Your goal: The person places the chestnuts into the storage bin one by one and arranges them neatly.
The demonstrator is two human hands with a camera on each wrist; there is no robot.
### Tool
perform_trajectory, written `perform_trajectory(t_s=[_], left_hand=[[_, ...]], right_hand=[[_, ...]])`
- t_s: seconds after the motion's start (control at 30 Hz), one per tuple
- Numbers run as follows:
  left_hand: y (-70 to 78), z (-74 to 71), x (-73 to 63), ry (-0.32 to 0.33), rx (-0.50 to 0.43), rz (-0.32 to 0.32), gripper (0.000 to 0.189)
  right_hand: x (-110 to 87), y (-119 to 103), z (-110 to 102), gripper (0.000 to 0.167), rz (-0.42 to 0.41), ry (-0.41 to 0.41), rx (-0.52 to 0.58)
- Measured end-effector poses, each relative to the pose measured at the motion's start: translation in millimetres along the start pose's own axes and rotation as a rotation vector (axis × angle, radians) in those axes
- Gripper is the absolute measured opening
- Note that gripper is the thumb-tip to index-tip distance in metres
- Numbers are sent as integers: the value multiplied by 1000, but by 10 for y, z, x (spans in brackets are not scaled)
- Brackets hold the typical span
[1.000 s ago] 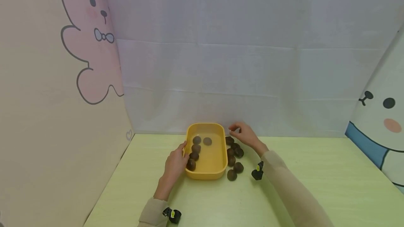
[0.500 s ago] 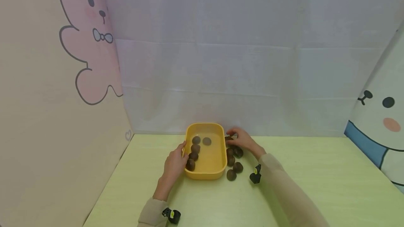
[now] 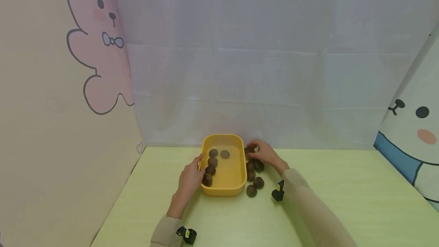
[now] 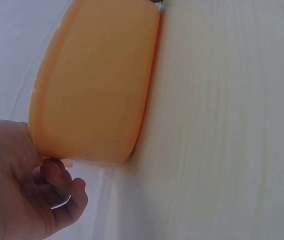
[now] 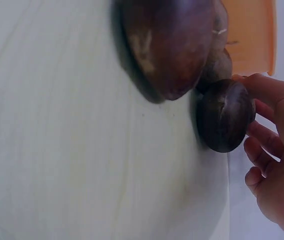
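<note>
A yellow tub [image 3: 224, 192] stands at the table's back edge with several dark-brown round fruits [image 3: 207, 180] inside, mostly along its left side. My left hand [image 3: 189, 180] grips the tub's left wall; in the left wrist view its curled fingers meet the tub's end. Along the tub's right side lies a loose line of similar round fruits [image 3: 252, 191], glossy and dark reddish brown up close. At the far end of that line my right hand [image 3: 267, 154] pinches one round fruit [image 3: 249, 150], mostly hidden by a nearer dark fruit [image 5: 224, 116] in the right wrist view.
The pale yellow-green table [image 3: 329, 190] stretches out on both sides of the tub. A white cloth wall [image 3: 240, 68] rises right behind the tub and the right hand. Printed cartoon panels stand at the left and right.
My right hand has come down from above the far fruits and closed its fingers around one of them. The left hand and the tub have kept their place.
</note>
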State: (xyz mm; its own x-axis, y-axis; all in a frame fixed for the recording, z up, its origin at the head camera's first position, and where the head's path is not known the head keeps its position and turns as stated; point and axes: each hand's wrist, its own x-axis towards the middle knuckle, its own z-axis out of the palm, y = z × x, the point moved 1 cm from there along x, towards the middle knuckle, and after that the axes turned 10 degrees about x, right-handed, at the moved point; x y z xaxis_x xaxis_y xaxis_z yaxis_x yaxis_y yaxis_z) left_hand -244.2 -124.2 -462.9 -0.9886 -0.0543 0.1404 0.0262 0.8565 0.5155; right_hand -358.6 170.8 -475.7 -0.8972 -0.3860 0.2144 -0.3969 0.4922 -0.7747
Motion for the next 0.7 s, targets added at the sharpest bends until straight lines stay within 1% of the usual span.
perform_trajectory(t_s=[0.27,0.4,0.5,0.7], left_hand=[[4,3,-7,3,3,-2,51],[0,7,-11,7,-3,-4,51],[-6,12,-7,12,-8,-5,51],[-10,6,-2,10,-18,6,52]], right_hand=[[-2,-112,-69,42,8,48,5],[-3,-164,-86,42,31,87,34],[-12,-196,-96,43,33,114,59],[-26,-237,-112,40,-20,143,46]])
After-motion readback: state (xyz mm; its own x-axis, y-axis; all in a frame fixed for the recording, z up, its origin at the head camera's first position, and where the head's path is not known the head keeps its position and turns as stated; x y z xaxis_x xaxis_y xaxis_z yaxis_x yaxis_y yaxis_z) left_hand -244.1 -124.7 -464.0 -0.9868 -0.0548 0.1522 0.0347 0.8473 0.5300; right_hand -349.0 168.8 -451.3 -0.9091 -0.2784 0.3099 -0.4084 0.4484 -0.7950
